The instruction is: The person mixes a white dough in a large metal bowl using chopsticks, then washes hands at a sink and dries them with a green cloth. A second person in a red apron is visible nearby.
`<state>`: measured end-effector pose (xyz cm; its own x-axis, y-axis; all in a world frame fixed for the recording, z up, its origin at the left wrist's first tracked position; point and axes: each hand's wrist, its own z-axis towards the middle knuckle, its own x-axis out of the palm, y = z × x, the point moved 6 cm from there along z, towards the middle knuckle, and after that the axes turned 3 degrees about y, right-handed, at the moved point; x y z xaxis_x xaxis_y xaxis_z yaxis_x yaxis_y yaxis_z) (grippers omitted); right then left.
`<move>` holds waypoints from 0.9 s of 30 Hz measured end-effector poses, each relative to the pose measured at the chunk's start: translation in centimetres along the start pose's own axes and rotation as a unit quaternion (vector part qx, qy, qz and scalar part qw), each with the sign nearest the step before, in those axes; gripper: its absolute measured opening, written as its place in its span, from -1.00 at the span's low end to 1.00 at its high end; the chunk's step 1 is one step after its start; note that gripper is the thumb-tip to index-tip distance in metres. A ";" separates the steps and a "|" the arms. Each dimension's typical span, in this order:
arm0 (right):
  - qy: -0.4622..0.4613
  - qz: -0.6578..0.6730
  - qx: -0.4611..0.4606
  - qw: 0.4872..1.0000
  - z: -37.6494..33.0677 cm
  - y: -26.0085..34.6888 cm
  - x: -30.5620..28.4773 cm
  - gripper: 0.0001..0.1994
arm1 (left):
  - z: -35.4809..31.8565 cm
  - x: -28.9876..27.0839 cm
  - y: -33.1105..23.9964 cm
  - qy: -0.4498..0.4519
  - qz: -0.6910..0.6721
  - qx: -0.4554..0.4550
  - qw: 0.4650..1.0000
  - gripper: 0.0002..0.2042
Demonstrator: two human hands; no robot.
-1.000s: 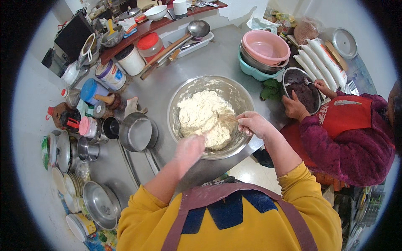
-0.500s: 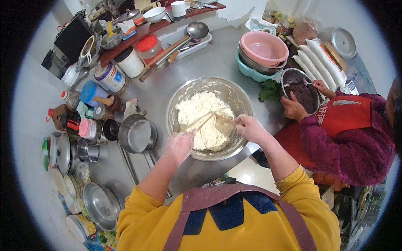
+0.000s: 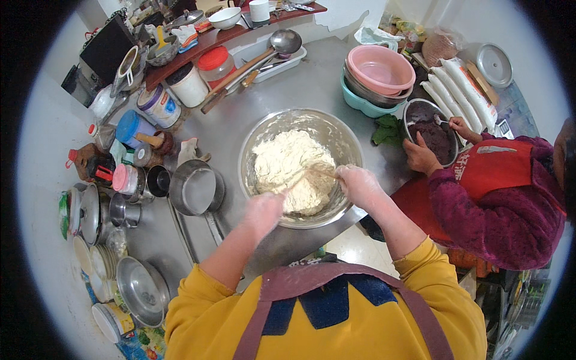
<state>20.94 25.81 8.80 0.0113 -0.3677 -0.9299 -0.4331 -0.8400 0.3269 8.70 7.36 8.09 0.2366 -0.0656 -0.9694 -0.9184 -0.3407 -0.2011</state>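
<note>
Right hand [image 3: 355, 182], floured, is clamped on chopsticks [image 3: 312, 173] sunk in the dough [image 3: 292, 171]. Left hand [image 3: 264, 210] grips the near rim of the steel bowl [image 3: 343, 135], fingers closed. Bowl sits mid-counter [image 3: 300, 84]. Judged step: stirring; next calls for a steadied bowl. Both forearms reach forward, wrists bent down.

Bright, even light washes the steel tabletop [image 3: 312, 84] with soft glare, edges bow and darken, and the left hand [image 3: 264, 211] blurs slightly.
</note>
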 end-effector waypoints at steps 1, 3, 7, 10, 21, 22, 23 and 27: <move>-0.008 -0.004 -0.012 1.000 0.0 0.1 0.0 -0.84 | -0.1 -0.4 0.1 -0.020 0.003 -0.015 1.000 -0.73; -0.009 -0.035 -0.010 0.999 -0.1 -0.1 0.1 -0.83 | -0.3 -1.3 0.2 -0.065 -0.005 -0.029 0.997 -0.72; -0.016 -0.079 -0.027 0.996 -0.3 0.1 0.1 -0.81 | -0.1 -0.9 -0.8 0.036 -0.054 0.009 0.998 -0.75; -0.010 -0.060 -0.018 0.998 -0.3 0.1 0.0 -0.83 | 0.2 -1.2 -0.5 0.060 -0.029 -0.024 0.997 -0.75; 0.022 0.154 0.090 0.984 -1.1 -1.3 0.1 -0.80 | -0.1 0.9 0.5 0.007 -0.004 -0.026 1.000 -0.73; 0.010 0.177 0.083 0.981 -1.1 -1.4 0.0 -0.80 | -0.1 0.9 0.9 0.001 -0.012 -0.026 1.000 -0.72; 0.013 0.196 0.086 0.977 -1.2 -1.5 0.1 -0.80 | -0.3 0.6 0.9 -0.024 -0.017 -0.011 0.999 -0.72; -0.003 0.213 0.080 0.974 -1.2 -1.8 0.0 -0.81 | -0.9 0.7 -0.5 -0.023 -0.019 -0.003 1.000 -0.73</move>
<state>22.81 26.86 8.44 -0.2052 -0.6662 -0.7170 -0.5315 -0.5393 0.6532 9.65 6.62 7.67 0.2555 -0.0089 -0.9668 -0.9070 -0.3485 -0.2365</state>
